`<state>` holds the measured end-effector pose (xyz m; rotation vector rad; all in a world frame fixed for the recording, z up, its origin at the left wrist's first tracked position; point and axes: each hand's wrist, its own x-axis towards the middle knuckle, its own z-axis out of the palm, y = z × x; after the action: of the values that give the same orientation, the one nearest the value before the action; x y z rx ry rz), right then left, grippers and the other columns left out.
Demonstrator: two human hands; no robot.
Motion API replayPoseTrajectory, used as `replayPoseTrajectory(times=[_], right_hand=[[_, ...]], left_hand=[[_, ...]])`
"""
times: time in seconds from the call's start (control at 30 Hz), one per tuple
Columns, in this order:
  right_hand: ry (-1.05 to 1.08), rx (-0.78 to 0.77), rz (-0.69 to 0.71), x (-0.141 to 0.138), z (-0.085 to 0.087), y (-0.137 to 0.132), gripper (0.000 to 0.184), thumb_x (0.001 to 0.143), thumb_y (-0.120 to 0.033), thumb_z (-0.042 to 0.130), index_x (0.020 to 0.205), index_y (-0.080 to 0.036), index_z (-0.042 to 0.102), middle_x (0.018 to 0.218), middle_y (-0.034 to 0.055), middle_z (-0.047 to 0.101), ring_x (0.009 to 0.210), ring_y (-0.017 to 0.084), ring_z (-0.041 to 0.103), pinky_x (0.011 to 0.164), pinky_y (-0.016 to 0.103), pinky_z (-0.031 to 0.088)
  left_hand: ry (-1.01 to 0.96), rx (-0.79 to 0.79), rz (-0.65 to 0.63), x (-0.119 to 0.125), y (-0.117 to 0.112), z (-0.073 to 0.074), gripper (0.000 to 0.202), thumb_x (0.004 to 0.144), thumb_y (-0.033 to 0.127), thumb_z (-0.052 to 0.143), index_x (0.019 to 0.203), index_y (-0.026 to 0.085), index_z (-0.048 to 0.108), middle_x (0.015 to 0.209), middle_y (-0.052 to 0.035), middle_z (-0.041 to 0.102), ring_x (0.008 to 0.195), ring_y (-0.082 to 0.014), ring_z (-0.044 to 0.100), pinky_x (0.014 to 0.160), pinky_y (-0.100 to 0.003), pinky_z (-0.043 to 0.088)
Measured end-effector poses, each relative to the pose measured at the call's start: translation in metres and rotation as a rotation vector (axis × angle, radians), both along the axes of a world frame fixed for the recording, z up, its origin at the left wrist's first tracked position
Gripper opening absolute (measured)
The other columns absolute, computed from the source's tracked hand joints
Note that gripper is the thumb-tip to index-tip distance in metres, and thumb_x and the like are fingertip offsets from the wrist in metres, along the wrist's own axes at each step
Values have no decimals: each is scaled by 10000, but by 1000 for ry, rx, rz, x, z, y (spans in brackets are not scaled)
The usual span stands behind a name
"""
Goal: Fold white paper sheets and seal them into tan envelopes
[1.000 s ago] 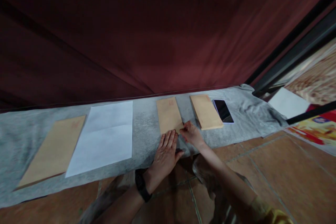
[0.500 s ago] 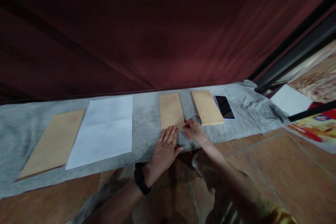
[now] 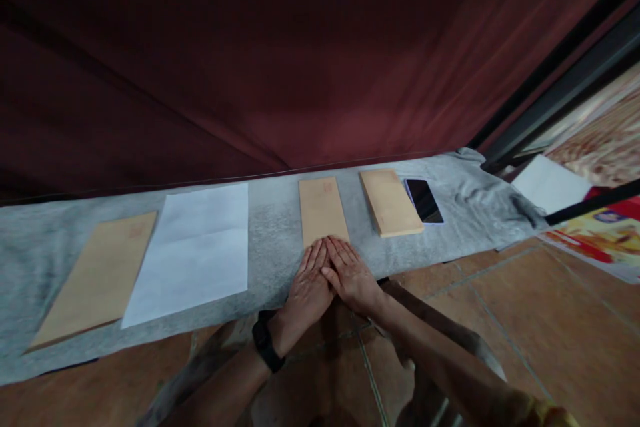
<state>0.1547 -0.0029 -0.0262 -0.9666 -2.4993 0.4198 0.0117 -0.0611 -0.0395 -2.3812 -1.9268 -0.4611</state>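
A brown paper envelope (image 3: 324, 210) lies lengthwise in front of me on a grey cloth. My left hand (image 3: 311, 283) rests flat across its near end, fingers stretched forward. Beside it, touching at the fingertips and thumb, my right hand (image 3: 353, 277) also lies flat on that end of the envelope. Both hands are open and grip nothing; the near edge of the envelope is hidden under them. A stack of brown envelopes (image 3: 391, 203) sits just to the right, with a dark-screened phone (image 3: 424, 201) against it.
White sheets of paper (image 3: 193, 257) with a crease lie at the left, next to more brown envelopes (image 3: 95, 277). The grey cloth (image 3: 273, 233) covers a narrow bench. A dark red curtain (image 3: 280, 80) hangs behind it, and a tiled floor (image 3: 565, 320) lies in front.
My right hand has gone from pinching at the envelope's near right corner to lying flat on its near end beside my left hand. My left hand stays pressed there.
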Motion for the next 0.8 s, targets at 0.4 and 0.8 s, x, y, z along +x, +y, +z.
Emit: replayPoseTrajectory(times=[0.4, 0.8], right_hand=[[-114, 94, -40, 15, -11, -2, 663, 1035, -490, 465, 1550, -77, 403, 1593, 192, 420, 1503, 282, 372, 1241, 475, 343], [-192, 293, -196, 24, -24, -10, 765, 1032, -581, 391, 1515, 11, 422, 1551, 254, 455, 1456, 338, 425, 1195, 492, 368]], left_hand=[[33, -24, 50, -1, -5, 8, 659, 942, 273, 451, 1542, 20, 356, 1614, -216, 376, 1535, -288, 295, 1240, -462, 325], [92, -42, 157, -3, -16, 7, 814, 947, 564, 523, 1491, -32, 417, 1586, -279, 386, 1510, -356, 337, 1225, -477, 334]])
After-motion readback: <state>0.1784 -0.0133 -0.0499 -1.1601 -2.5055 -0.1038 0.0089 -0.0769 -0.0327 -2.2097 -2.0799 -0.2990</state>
